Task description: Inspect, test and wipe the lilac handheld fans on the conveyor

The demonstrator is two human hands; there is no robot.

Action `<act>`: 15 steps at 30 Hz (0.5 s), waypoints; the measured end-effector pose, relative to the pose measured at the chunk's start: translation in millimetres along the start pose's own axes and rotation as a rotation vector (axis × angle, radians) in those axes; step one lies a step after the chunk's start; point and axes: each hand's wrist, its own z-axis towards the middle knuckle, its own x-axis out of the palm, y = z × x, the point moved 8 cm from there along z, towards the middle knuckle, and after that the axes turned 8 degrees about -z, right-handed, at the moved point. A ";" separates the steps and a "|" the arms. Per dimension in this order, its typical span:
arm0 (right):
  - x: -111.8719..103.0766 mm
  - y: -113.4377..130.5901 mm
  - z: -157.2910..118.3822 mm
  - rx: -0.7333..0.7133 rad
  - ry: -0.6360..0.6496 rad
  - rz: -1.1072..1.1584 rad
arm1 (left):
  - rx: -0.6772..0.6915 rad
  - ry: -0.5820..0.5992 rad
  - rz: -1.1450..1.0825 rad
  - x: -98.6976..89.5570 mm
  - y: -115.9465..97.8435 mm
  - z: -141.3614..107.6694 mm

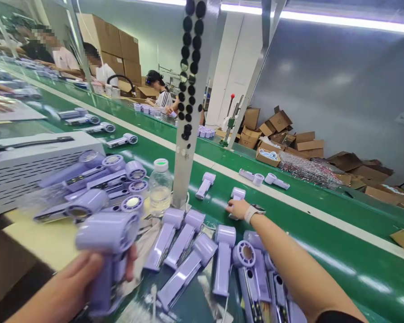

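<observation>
My left hand [76,276] is closed around the handle of a purple handheld fan [106,231], its round head up and slightly blurred. Stretched out over the green belt, my right hand [239,209] has its fingers closed on another purple fan [238,193]; the hand covers most of that fan's handle. Below and between my arms lie several purple fans [188,264], some with open handles showing the parts inside [251,287]. More purple fans [111,179] are heaped to the left, behind the fan in my left hand.
A clear bottle with a white cap [160,193] stands beside a metal post [185,170]. At left is a white slotted box [40,166]. The green conveyor belt [323,224] carries spaced fans [276,181]. Co-workers [161,94] sit along the far side; cardboard boxes [279,121] are piled behind.
</observation>
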 end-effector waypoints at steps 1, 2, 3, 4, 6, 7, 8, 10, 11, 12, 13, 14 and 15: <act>-5.4 8.4 -11.4 -0.016 -0.021 0.012 | 0.002 0.012 0.034 1.4 1.6 0.3; -11.8 17.2 -25.4 -0.035 -0.050 0.029 | 0.007 0.032 0.044 6.4 4.5 1.7; -17.8 27.4 -42.1 -0.060 -0.082 0.049 | 0.025 0.085 0.014 16.8 7.3 3.7; -22.4 39.7 -61.4 -0.088 -0.115 0.073 | 0.045 0.158 -0.043 30.8 10.3 5.6; -24.5 71.0 -106.0 -0.156 -0.173 0.123 | 0.026 0.258 -0.177 57.8 19.9 9.3; -23.3 89.0 -129.8 -0.197 -0.214 0.155 | -0.019 0.300 -0.242 70.3 26.3 10.3; -21.8 107.2 -153.6 -0.245 -0.273 0.196 | -0.067 0.321 -0.305 79.7 32.0 10.7; -17.5 137.5 -196.7 -0.335 -0.435 0.333 | -0.149 0.338 -0.395 89.5 39.7 9.0; -11.9 145.8 -212.5 -0.341 -0.500 0.427 | -0.166 0.327 -0.425 88.6 40.8 7.9; -3.1 148.4 -223.2 -0.297 -0.552 0.529 | -0.164 0.308 -0.446 84.5 40.0 6.9; 9.9 147.0 -229.1 -0.209 -0.578 0.615 | -0.149 0.286 -0.460 78.1 37.6 6.1; 26.1 144.6 -231.8 -0.104 -0.584 0.668 | -0.123 0.266 -0.470 70.7 34.2 5.5; 43.6 144.5 -232.7 -0.017 -0.571 0.675 | -0.101 0.261 -0.477 64.3 30.4 4.8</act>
